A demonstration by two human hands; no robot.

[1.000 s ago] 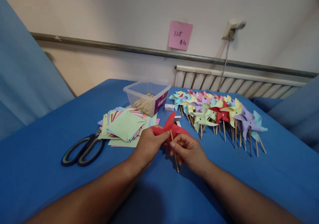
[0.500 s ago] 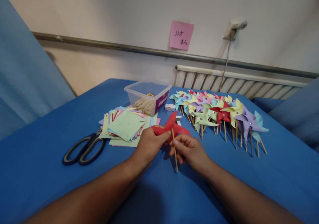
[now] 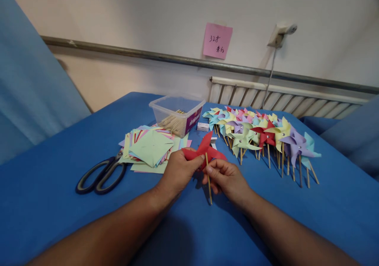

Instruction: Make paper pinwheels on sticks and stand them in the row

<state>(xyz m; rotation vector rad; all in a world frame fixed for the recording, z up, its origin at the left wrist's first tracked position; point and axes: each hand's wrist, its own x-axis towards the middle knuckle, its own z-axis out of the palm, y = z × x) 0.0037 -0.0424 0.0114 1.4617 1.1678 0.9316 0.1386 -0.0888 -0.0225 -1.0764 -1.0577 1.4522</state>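
Note:
A red paper pinwheel [image 3: 205, 143] is between my hands, above the blue table cover. My left hand [image 3: 181, 168] is closed on its paper blades, with the thumb near the centre. My right hand [image 3: 226, 177] pinches a thin wooden stick [image 3: 210, 191], whose top end lies against the pinwheel's middle and whose lower end points down toward me. The fingers hide the spot where stick and paper meet, so I cannot tell whether they are joined. Just behind the pinwheel lies a small open white box [image 3: 213, 143], partly covered by it.
Dark-handled scissors [image 3: 102, 175] lie left of a stack of coloured paper squares [image 3: 151, 147]. Behind stands a clear plastic tub [image 3: 177, 116] of wooden sticks, beside a small box [image 3: 203, 127]. Many finished pinwheels [image 3: 268, 135] crowd the right side. A radiator [image 3: 284, 94] runs along the wall.
My hands keep nearly the same grip on the red pinwheel and stick. The whole view has shifted very slightly; nothing else has visibly moved.

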